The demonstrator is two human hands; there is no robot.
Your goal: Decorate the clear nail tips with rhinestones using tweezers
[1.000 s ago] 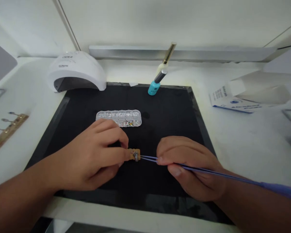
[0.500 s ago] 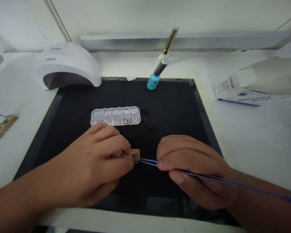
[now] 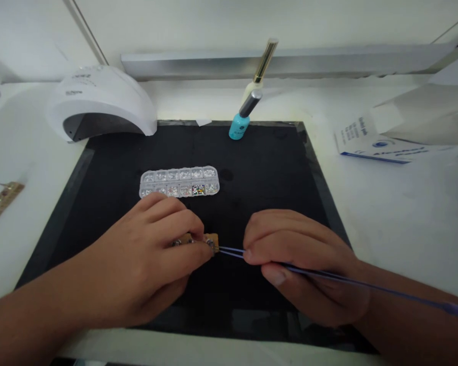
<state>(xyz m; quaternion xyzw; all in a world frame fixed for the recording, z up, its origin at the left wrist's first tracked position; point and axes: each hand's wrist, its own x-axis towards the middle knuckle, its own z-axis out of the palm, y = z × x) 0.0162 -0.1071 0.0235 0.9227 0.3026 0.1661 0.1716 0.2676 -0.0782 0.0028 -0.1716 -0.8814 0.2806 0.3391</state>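
Observation:
My left hand [image 3: 156, 254] is closed at the small wooden strip [image 3: 212, 238] that carries little metallic clips, its fingers pinching around the strip's right part and hiding much of it. In my right hand [image 3: 301, 259] is a pair of thin blue tweezers [image 3: 389, 290], gripped between thumb and fingers. Their two prongs point left, slightly apart, with the tips at the right end of the strip beside a small greyish piece. Whether the tips hold anything is too small to tell. Just beyond my left hand lies a clear compartment case [image 3: 179, 182] of rhinestones.
A black mat [image 3: 267, 173] covers the work area. At its far edge stand a turquoise polish bottle [image 3: 239, 126] and a cream bottle with a gold cap [image 3: 265, 61]. A white nail lamp [image 3: 107, 96] is back left, an alcohol pad box [image 3: 381, 142] right, another wooden strip [image 3: 2, 203] far left.
The whole view has shifted slightly, so everything sits a little further left. Both hands keep nearly the same pose, with the tweezer tips still at the strip's right end.

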